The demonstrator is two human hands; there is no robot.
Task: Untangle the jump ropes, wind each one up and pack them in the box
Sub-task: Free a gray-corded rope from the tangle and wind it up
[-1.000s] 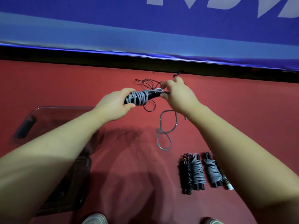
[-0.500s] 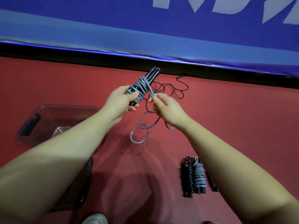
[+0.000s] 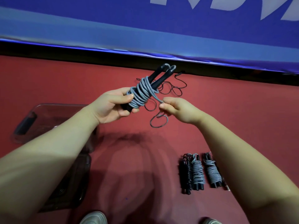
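My left hand (image 3: 113, 105) grips the two black handles of a grey jump rope (image 3: 142, 92), with most of the cord wound round them and the handle ends pointing up and right. My right hand (image 3: 176, 109) pinches the free grey cord just right of the bundle; a short loop of it (image 3: 159, 121) hangs below. A thin black rope (image 3: 171, 88) lies loose on the red floor behind. Three wound ropes (image 3: 198, 172) lie side by side at lower right. The clear plastic box (image 3: 48, 110) sits at left, partly hidden by my left forearm.
A dark lid or second container (image 3: 69, 183) lies on the floor below the box. A blue padded wall (image 3: 145, 33) with a black base strip runs across the back. My shoe tips (image 3: 95, 218) show at the bottom edge.
The bundle has turned from lying level to pointing up and right. My right hand has come round below it with the cord, and the hanging loop has grown shorter.
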